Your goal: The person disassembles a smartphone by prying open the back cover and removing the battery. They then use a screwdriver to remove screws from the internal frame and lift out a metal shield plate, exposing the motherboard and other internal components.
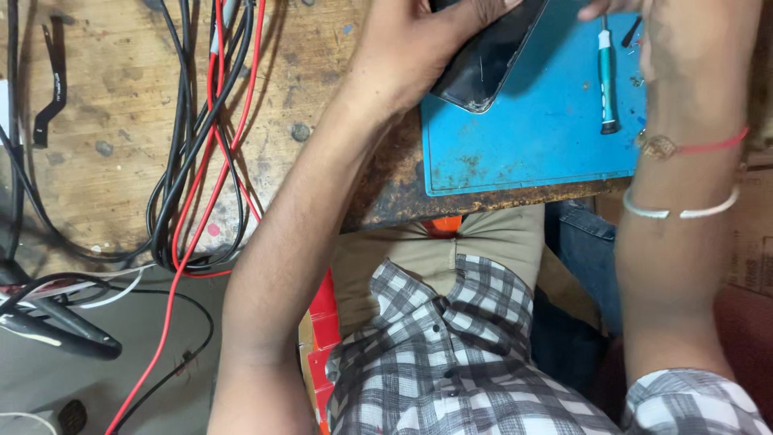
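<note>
My left hand [411, 44] grips a dark smartphone [483, 60] by its near end, holding it tilted over the blue work mat [531, 145]. A crack shows on the phone's glass. My right hand [676, 24] reaches over the mat's far right side at the top edge of the view; its fingers are mostly cut off, so what they hold is hidden. Just left of that hand a teal-handled screwdriver [607, 80] lies on the mat. A red thread and a white bangle circle my right wrist [684, 173].
A worn wooden bench [113, 121] carries a tangle of black and red cables [201, 145] on the left and a thin black flex strip [52, 76]. Small screws lie by the screwdriver. Red boxes [322, 330] stand below the bench edge.
</note>
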